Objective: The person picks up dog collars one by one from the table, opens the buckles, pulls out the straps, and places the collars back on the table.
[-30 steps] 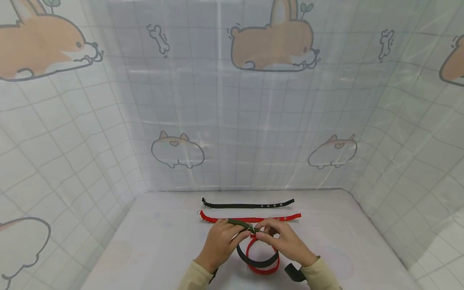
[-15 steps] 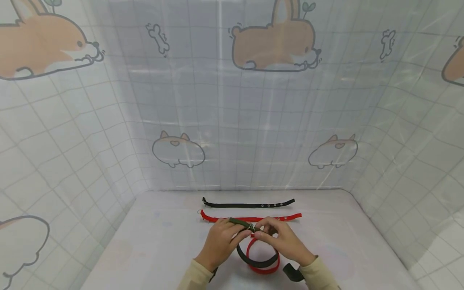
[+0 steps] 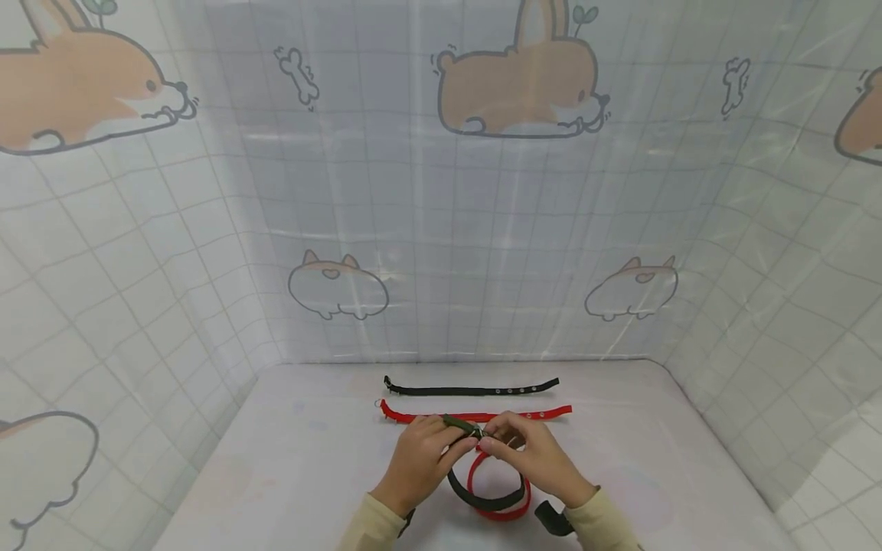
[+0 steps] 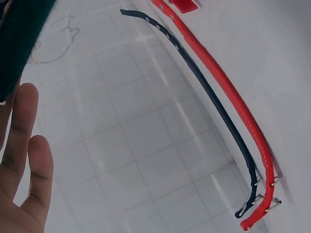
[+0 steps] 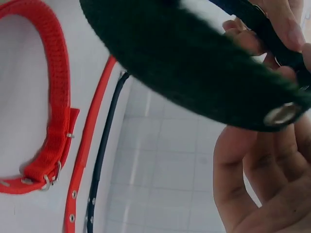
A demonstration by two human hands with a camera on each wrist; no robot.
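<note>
Both hands hold a dark green collar (image 3: 460, 423) with a metal buckle, bent into a loop above the table. My left hand (image 3: 420, 463) pinches it beside the buckle, on the left. From the other side, the fingers of my right hand (image 3: 544, 463) pinch the strap at the buckle. The right wrist view shows the collar's fuzzy green band (image 5: 189, 68) up close, with an eyelet near the fingers. How far the strap runs through the buckle is hidden by the fingers. Below the hands, a red collar (image 3: 506, 515) lies buckled into a ring.
Behind the hands, a straightened red collar (image 3: 551, 414) and a straightened dark collar (image 3: 448, 391) lie side by side across the white table (image 3: 289, 459). Tiled-pattern sheeting with cartoon dogs (image 3: 441, 306) encloses the back and sides.
The right hand has shifted slightly left, toward the left hand. The held collar's loop has moved a little left with it. The collars on the table have not moved.
</note>
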